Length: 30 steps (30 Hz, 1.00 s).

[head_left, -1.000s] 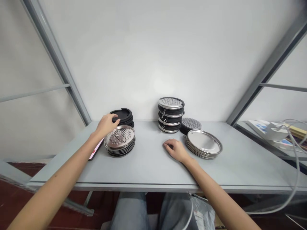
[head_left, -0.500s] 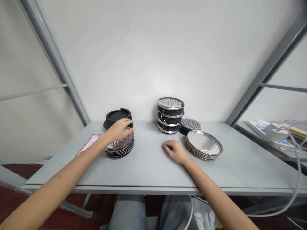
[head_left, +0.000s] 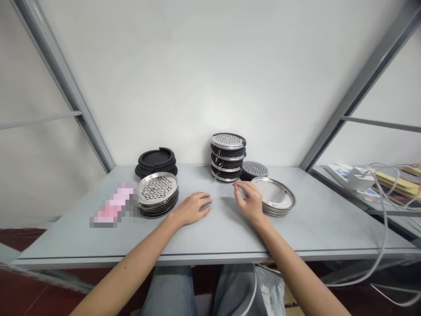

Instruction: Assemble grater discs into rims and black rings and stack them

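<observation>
My left hand (head_left: 194, 208) hovers low at the table's middle, its fingers slightly curled and apart, with nothing in it. To its left stands a stack of round metal grater discs (head_left: 158, 189), the top one tilted. My right hand (head_left: 250, 202) has thumb and forefinger curled together into a loop, with nothing visible in it. It partly covers a stack of smooth round metal lids (head_left: 276, 193) just to its right. Behind the hands rises a tower of black rings and metal graters (head_left: 228, 156) with wire clasps. A lower grater with a black ring (head_left: 255, 169) sits beside the tower.
Black ring-shaped parts (head_left: 156, 160) are stacked at the back left. A blurred-out pinkish item (head_left: 113, 206) lies left of the grater discs. Metal posts frame both sides. White cables (head_left: 383, 224) hang at the right, near a side shelf holding boxes.
My left hand has left the grater stack and come down rightward to the middle, uncovering the top disc. My right hand has moved slightly up and toward the lids. The view has shifted a little.
</observation>
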Available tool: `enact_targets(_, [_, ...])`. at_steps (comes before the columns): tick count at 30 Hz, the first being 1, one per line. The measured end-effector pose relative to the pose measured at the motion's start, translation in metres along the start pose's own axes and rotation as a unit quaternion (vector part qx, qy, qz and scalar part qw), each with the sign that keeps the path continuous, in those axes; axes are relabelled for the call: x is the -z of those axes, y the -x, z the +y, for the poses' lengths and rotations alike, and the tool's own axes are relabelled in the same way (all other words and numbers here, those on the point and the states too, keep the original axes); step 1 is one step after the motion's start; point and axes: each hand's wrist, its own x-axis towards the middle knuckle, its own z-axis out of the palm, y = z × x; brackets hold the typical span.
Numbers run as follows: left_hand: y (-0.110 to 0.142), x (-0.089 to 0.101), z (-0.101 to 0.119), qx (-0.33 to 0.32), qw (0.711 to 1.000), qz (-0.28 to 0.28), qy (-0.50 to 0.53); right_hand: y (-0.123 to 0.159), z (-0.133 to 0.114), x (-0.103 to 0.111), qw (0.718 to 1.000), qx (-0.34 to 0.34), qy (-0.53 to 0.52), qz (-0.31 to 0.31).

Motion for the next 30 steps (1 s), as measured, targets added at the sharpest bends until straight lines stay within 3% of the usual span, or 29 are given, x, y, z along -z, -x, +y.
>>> enact_targets(2, [0.003, -0.002, -0.007, 0.013, 1.000, 0.010, 0.026, -0.017, 0.010, 0.011, 0.998, -0.010, 0.058, -0.007])
enact_targets(5, [0.006, -0.001, -0.009, 0.016, 0.999, 0.016, 0.044, -0.049, 0.035, 0.024, 0.976, -0.094, 0.176, -0.089])
enact_targets(10, [0.004, -0.001, -0.006, 0.021, 0.998, 0.021, 0.046, -0.081, 0.078, 0.031, 0.885, -0.207, 0.322, -0.264])
enact_targets(13, [0.004, 0.000, -0.007, 0.021, 0.998, 0.020, 0.057, -0.082, 0.090, 0.030, 0.852, -0.239, 0.345, -0.314])
enact_targets(22, [0.004, 0.001, -0.009, 0.012, 0.997, 0.020, 0.070, -0.087, 0.094, 0.031, 0.840, -0.208, 0.374, -0.334])
enact_targets(30, [0.005, 0.001, -0.010, 0.009, 0.998, 0.018, 0.066, -0.081, 0.098, 0.035, 0.864, -0.120, 0.388, -0.298])
